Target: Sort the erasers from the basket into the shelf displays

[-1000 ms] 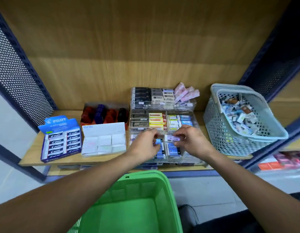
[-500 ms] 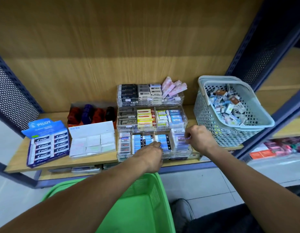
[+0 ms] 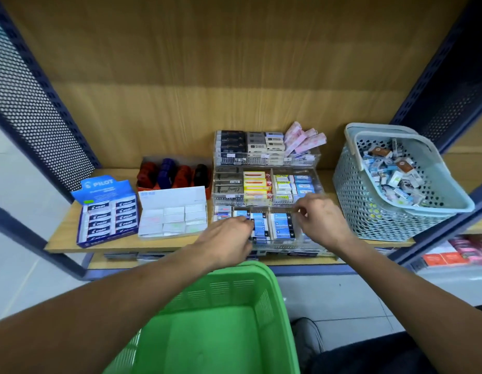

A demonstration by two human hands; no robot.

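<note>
Left hand point(image 3: 229, 238) curled on blue erasers point(image 3: 258, 225), grip unclear; right hand point(image 3: 319, 221) half-open, empty; erasers prob. light, stiff, pinch by long sides.

Above display: open air stood over the tiered display point(image 3: 266, 184) toward 12 o'clock.
At 3 o'clock: the grey basket point(image 3: 374, 209) blocked the shelf.
At 9 o'clock: white box point(image 3: 172, 214) stood just beside.
At 6 o'clock: green basket point(image 3: 215, 319) crowded the shelf edge.
</note>
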